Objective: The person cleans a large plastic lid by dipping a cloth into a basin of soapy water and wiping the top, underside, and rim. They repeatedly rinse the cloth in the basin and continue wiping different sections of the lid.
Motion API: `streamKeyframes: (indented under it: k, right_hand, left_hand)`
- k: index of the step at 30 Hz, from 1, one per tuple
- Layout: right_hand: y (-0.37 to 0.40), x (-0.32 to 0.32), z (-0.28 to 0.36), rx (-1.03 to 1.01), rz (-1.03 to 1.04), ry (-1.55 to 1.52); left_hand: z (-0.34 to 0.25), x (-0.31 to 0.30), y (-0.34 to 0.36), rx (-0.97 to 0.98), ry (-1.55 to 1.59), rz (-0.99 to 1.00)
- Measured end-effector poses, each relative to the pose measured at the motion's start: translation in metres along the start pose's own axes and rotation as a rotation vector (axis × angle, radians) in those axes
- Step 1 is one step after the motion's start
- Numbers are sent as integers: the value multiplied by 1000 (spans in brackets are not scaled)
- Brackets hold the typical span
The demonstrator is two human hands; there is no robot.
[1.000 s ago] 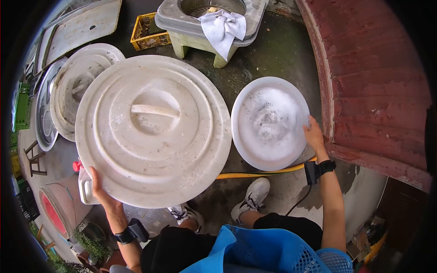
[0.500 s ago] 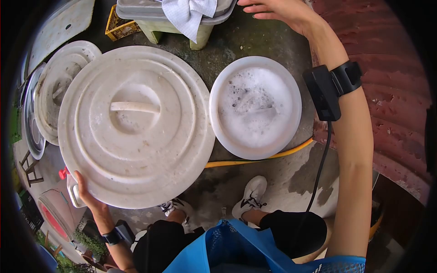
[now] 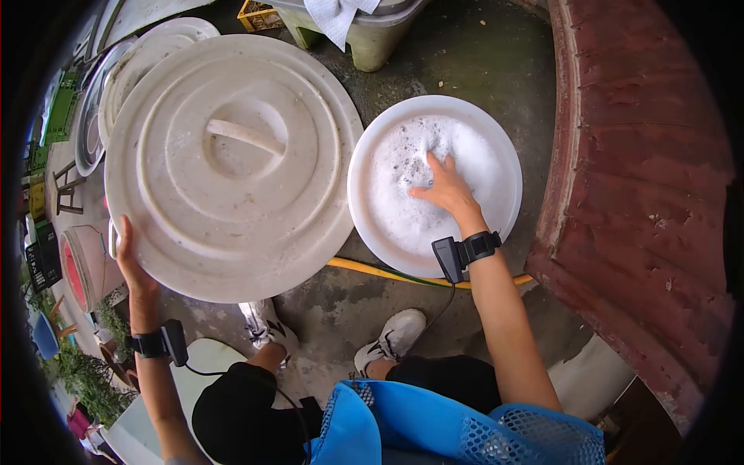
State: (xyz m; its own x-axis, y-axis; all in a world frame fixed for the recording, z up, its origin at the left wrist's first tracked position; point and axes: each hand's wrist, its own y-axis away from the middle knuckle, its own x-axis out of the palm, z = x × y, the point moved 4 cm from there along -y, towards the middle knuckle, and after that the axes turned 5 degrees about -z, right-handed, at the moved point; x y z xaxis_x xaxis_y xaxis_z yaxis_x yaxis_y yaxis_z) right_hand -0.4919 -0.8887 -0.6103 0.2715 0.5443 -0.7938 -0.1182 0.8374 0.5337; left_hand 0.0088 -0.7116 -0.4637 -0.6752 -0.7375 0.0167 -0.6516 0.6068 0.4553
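A large, round, off-white plastic lid (image 3: 232, 194) with a moulded bar handle fills the left of the view, tilted a little. My left hand (image 3: 136, 267) grips its lower left edge, with some fingers hidden behind the rim. To the right of the lid stands a white basin (image 3: 359, 203) of foamy water. Within it, my right hand (image 3: 449, 190) is at the suds (image 3: 395, 209), thumb and fingers apart. Its fingertips touch or dip into the foam, and anything beneath the bubbles is hidden.
A yellow hose (image 3: 372, 270) runs along the ground below the basin. Rusty red corrugated sheeting (image 3: 643, 155) borders the right. A grey-green stool (image 3: 372, 46) with a white cloth (image 3: 337, 19) is at the top. Another lid (image 3: 143, 62) and a pinkish bucket (image 3: 97, 267) are left.
My right hand has come down from the top right into the basin's foam. The lid appears higher and turned slightly, with my left hand still at its edge. The view has shifted.
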Motion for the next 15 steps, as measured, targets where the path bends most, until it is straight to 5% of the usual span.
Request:
streamKeyframes:
  k: [6,9,11,15]
  right_hand:
    - [14,58,-10,-67,-48,300]
    - [16,82,-36,-184,-261,328]
    - [7,80,-56,-114,-254,-51]
    - [38,3,7,31,-342,-427]
  left_hand:
    - [12,5,6,32,90,71]
    - [30,-3,15,14,139,5]
    - [39,-4,21,-23,180,-7]
    - [56,-5,26,-60,227,10]
